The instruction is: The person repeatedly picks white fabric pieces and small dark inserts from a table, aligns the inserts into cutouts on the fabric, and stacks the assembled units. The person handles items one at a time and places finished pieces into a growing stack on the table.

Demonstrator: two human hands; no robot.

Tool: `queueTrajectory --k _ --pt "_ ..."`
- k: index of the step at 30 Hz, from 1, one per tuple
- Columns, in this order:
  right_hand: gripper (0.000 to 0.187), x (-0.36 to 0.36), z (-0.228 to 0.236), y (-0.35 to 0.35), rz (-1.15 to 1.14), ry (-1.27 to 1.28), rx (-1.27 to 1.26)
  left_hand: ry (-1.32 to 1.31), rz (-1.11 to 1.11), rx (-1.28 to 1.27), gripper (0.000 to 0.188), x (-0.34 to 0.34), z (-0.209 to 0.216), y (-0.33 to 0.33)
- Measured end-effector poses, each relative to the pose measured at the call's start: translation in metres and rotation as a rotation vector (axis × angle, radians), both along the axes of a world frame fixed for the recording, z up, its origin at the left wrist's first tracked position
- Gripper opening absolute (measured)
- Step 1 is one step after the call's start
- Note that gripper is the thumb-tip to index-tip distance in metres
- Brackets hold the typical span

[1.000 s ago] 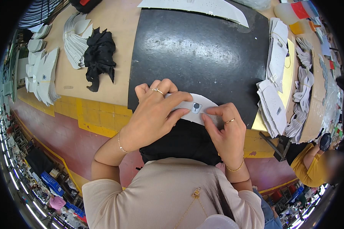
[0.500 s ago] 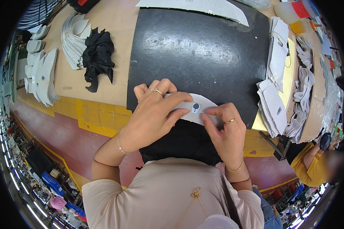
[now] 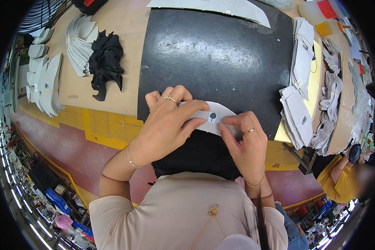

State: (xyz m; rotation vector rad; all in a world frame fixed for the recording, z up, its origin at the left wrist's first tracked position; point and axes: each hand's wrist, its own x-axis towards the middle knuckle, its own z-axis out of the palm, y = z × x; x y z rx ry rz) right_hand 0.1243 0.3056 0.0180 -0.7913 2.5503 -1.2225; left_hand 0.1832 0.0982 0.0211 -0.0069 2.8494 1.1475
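A curved white shoe-upper-like piece (image 3: 224, 109) with tiny holes lies at the near edge of a black mat (image 3: 212, 58), partly over my lap side. On its face is a small pale rectangular patch (image 3: 213, 117) with a dark tree-like shape. My left hand (image 3: 164, 123) pinches the piece between thumb and forefinger, left of the patch; its other fingers curl over the mat. Just right of the patch, the thumb and forefinger of my right hand (image 3: 250, 139) close on the piece, hiding its right end.
Another white piece (image 3: 221, 8) lies across the mat's far edge. Right of the mat are banded white stacks (image 3: 302, 54) and a bottle (image 3: 323, 11). A crumpled black cloth (image 3: 106, 62) and more white stacks (image 3: 48, 89) sit on the left. A person in yellow (image 3: 339, 185) is at the right.
Both hands keep their pinch on the white piece. The view has shifted very slightly; otherwise hands and piece stay almost where they were.
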Motion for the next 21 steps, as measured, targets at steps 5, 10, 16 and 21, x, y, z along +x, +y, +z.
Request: queueTrajectory --k 5,10,16,21 --pt "0.017 -0.0002 -0.0002 -0.0008 0.002 0.01 0.003 -0.001 0.001 -0.003 0.023 0.0001 0.0 0.0002" --pt "0.017 -0.0006 0.0004 -0.0009 0.006 0.019 0.022 0.006 -0.004 -0.008 0.023 -0.0001 0.0 0.0003" --pt "0.016 -0.001 0.0025 -0.0024 0.001 -0.002 0.042 0.01 -0.009 -0.013 0.023 -0.0002 -0.0002 0.0007" --pt "0.016 -0.001 0.0035 -0.0021 0.004 -0.017 0.043 0.033 -0.007 -0.031 0.022 0.001 -0.0021 0.0011"
